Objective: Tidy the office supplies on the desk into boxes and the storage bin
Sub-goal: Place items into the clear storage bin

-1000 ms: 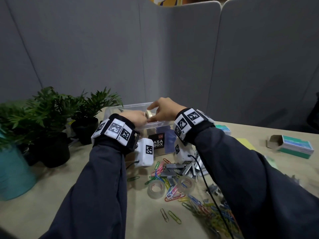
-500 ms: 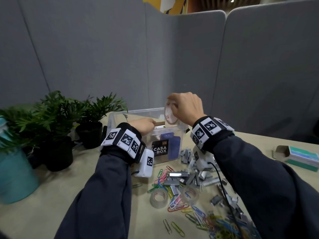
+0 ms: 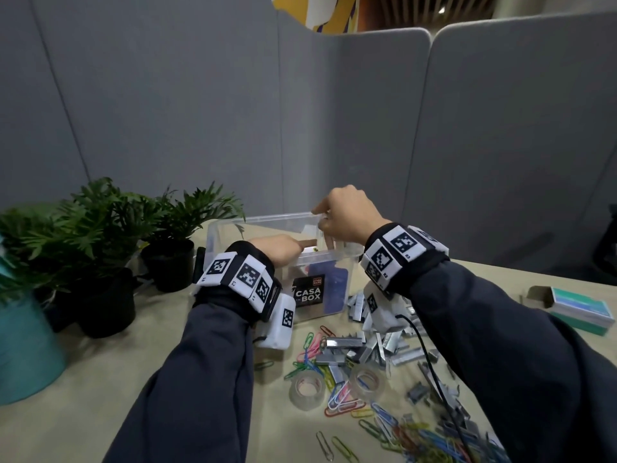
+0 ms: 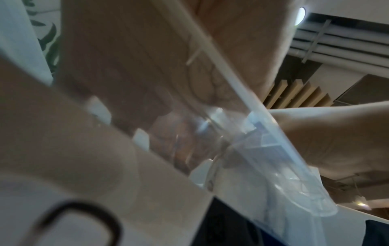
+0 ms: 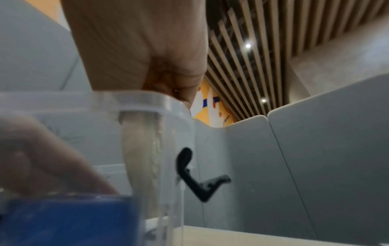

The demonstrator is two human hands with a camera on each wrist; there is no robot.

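A clear storage bin (image 3: 263, 220) labelled CASA BOX stands on the desk, with a blue box (image 3: 329, 289) inside. My right hand (image 3: 344, 217) hangs over the bin's right end, its fingers curled on top of a tape roll (image 5: 143, 149) that stands on edge inside against the wall. My left hand (image 3: 283, 250) reaches over the front rim, with a straight finger (image 5: 42, 158) inside the bin pointing toward the roll. The left wrist view is blurred and shows fingers behind the clear rim (image 4: 231, 83). Two more tape rolls (image 3: 307, 389) (image 3: 365, 382) lie on the desk.
Coloured paper clips (image 3: 337, 399) and staple strips (image 3: 367, 345) are scattered in front of the bin. Small staple boxes (image 3: 577, 309) lie at the right. Potted plants (image 3: 170, 228) and a teal pot (image 3: 23, 355) crowd the left. Grey partitions close the back.
The right hand took the tape roll from both hands, lifted it over the bin, then lowered it inside the right end. The left hand stayed at the front rim.
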